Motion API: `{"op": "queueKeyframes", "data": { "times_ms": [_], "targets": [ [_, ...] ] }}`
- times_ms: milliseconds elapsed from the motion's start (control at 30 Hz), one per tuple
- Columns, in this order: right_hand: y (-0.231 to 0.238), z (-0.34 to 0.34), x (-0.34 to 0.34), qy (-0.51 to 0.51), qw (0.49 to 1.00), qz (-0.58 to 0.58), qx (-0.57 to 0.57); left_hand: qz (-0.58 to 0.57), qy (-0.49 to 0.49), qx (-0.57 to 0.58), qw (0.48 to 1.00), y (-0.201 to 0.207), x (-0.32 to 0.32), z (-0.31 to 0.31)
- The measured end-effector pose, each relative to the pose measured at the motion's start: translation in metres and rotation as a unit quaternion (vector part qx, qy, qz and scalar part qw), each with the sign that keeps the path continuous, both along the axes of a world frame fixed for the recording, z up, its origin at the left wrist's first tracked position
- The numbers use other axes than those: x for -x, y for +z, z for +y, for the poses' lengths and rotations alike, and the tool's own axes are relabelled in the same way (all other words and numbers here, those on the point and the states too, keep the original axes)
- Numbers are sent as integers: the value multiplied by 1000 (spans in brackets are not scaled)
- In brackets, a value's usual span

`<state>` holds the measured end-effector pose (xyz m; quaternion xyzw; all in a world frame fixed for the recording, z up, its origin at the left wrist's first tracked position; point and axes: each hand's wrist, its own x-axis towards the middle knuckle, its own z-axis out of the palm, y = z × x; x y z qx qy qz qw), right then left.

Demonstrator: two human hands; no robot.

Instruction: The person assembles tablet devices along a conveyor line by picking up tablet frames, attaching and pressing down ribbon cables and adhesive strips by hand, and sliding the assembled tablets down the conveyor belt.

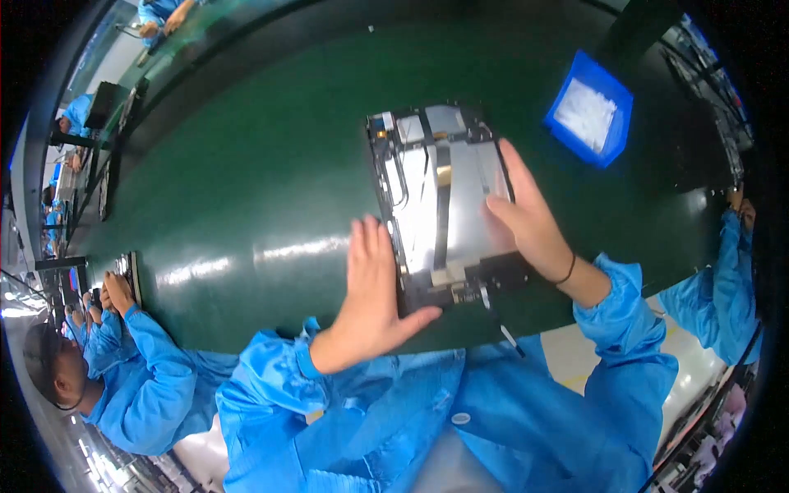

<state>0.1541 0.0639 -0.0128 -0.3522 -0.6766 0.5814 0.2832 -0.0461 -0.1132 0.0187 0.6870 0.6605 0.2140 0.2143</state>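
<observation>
An opened tablet (472, 197), its inner side up, shows a silver plate, black ribbon strips, cables and a dark lower board. My right hand (530, 218) grips its right edge, the thumb lying over the silver plate and the fingers along the side. Flat against the left side is my left hand (370, 287), fingers stretched out and thumb spread along the lower left corner. From the tablet's lower edge a thin strip (501, 324) with a white part and dark tip sticks out towards me. Whether the tablet rests fully on the table cannot be made out.
The green table top (271, 181) curves around the work. A blue bin (590, 111) holding white pieces stands at the far right. At left a co-worker in blue (148, 370) handles a dark flat device; another person's sleeve (715, 279) shows at right.
</observation>
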Motion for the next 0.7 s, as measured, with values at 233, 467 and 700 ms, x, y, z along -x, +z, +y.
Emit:
{"op": "queueKeyframes", "data": {
  "times_ms": [233, 467, 700],
  "targets": [
    [39, 4, 5, -47, 910, -113, -395, 1, 19, -119, 993, 6, 27, 71],
    [45, 0, 6, -19, 891, -122, -436, 5, -24, -278, 960, -5, 25, 70],
    [43, -1, 10, 3, 896, -120, -429, -37, 1, -224, 974, -4, 17, 85]
  ]
}}
